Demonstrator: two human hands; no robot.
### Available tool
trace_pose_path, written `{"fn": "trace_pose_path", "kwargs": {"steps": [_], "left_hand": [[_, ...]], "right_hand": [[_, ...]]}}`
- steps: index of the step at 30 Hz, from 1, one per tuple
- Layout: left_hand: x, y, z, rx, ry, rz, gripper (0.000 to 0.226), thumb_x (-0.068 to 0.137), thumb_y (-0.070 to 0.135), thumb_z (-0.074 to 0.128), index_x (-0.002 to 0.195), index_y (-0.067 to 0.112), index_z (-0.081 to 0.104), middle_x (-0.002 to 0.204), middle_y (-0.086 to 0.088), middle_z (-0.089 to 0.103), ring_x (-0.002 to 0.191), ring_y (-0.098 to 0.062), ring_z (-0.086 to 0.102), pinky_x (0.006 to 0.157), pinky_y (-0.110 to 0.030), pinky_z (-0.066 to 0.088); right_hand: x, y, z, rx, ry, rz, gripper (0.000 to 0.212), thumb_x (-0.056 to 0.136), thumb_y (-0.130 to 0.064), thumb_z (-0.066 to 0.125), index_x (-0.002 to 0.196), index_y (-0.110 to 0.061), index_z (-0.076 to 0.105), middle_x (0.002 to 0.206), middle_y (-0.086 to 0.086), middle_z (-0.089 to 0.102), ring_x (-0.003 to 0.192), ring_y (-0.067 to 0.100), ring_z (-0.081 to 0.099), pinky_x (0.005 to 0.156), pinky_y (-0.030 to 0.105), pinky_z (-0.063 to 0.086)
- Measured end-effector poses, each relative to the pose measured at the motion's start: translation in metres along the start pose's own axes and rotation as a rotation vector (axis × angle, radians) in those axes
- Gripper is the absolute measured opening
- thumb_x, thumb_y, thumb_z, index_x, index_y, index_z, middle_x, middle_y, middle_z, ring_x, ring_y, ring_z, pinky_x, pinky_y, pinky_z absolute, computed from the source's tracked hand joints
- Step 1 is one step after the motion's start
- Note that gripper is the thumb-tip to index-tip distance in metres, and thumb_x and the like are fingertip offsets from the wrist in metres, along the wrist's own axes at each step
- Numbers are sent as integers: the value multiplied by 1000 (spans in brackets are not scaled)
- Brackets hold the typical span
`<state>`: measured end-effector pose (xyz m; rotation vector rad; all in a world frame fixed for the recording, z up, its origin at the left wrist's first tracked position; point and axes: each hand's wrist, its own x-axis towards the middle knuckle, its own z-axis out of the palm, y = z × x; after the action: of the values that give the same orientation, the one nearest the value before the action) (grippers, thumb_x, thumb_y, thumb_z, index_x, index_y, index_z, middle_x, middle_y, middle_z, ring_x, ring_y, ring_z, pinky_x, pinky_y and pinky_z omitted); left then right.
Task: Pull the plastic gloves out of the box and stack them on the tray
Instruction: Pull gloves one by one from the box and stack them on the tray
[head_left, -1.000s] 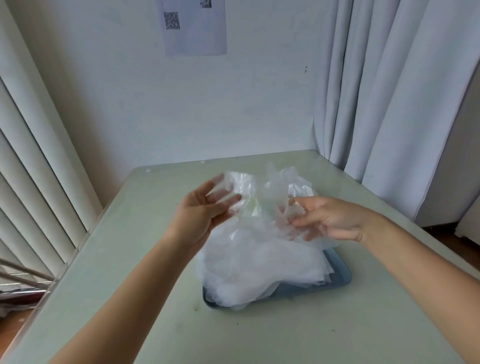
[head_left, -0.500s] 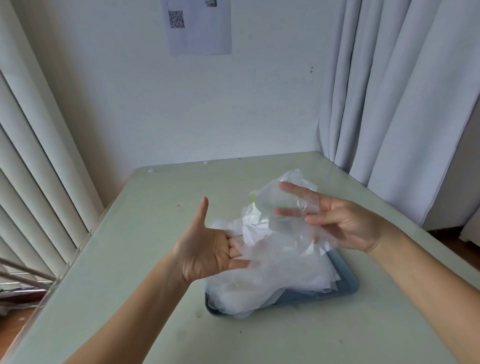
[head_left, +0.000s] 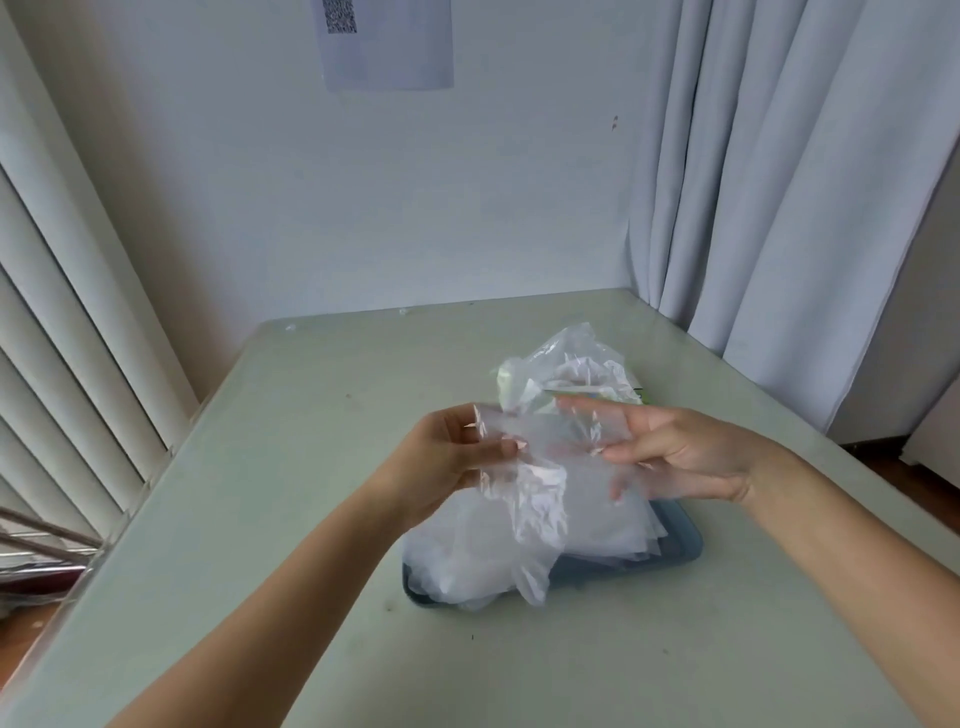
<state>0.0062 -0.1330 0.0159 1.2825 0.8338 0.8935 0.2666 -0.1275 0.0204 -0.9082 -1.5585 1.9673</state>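
We pinch a plastic glove (head_left: 535, 488) with our left hand (head_left: 452, 457) and spread it across our right hand (head_left: 685, 452), fingers straight (to flatten it, we judge), above the tray (head_left: 688, 545).

Pale green table (head_left: 311, 467) with blue-grey tray (head_left: 687, 546), crumpled clear package (head_left: 571, 358) just behind

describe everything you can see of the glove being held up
The held glove is thin, clear, crinkled plastic film, its shape hard to make out. It hangs above the pile on the blue tray, lower end drooping over it. The left hand pinches one side; straight fingers of the right hand touch the other.
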Motion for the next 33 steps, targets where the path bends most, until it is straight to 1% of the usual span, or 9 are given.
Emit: {"fn": "trace_pose_path", "kwargs": {"steps": [2,4,10,14,18,23,27,30,33], "left_hand": [[0,-6,-4,161,118,-38,33,82,-1,68,114,8,61,90,-12,72,80,-22,72,62,-28,57],[1,-14,-11,242,176,-85,37,84,-3,67,117,11,58,89,-12,71,78,-23,72,61,-31,58],[7,-31,-20,501,236,-137,49,82,-1,68,123,22,54,98,-5,65,70,-21,66,62,-33,59],[10,-37,-26,635,266,-93,65,77,3,75,133,23,47,115,-2,59,89,-17,65,78,-30,57],[4,-36,-33,875,342,-68,81,77,18,78,144,24,34,142,-4,45,123,-20,49,100,-30,41],[-11,-18,-36,1172,578,4,72,90,28,63,149,16,24,156,-9,21,143,-24,23,114,-30,19],[-18,-12,2,1207,410,340,49,91,25,60,138,21,46,143,4,44,127,-16,46,99,-13,27],[-8,-20,24,1225,263,195,49,91,36,60,136,26,46,136,10,49,119,-10,51,92,-14,33],[22,-21,7,1071,302,-85,68,79,43,73,135,18,46,128,1,57,109,-14,55,89,-21,41]], "right_hand": [[4,4,1,-19,90,75,57,92,5,49,142,-20,40,131,9,61,96,24,69,61,24,53],[9,11,2,-134,201,130,46,93,9,48,134,-9,46,118,10,68,73,21,71,54,23,55],[28,27,-2,-378,453,184,28,89,11,55,116,5,57,81,14,71,58,18,64,55,25,53],[35,31,-3,-418,553,188,26,83,11,62,106,21,55,66,12,66,48,19,63,46,25,49],[43,41,-5,-490,620,196,24,80,1,71,97,8,57,73,16,67,48,18,61,50,27,50],[47,48,-7,-620,653,160,19,80,-8,74,84,-6,55,68,9,66,43,11,56,46,24,45],[46,52,-7,-664,649,86,25,84,-8,69,66,-12,51,45,-7,55,39,5,51,49,22,41],[40,51,-5,-650,592,29,32,90,-5,62,60,-10,52,44,-5,56,41,8,51,50,21,43],[37,52,-6,-574,589,2,29,91,-4,60,66,-11,51,48,-9,60,47,14,54,49,26,46]]}}
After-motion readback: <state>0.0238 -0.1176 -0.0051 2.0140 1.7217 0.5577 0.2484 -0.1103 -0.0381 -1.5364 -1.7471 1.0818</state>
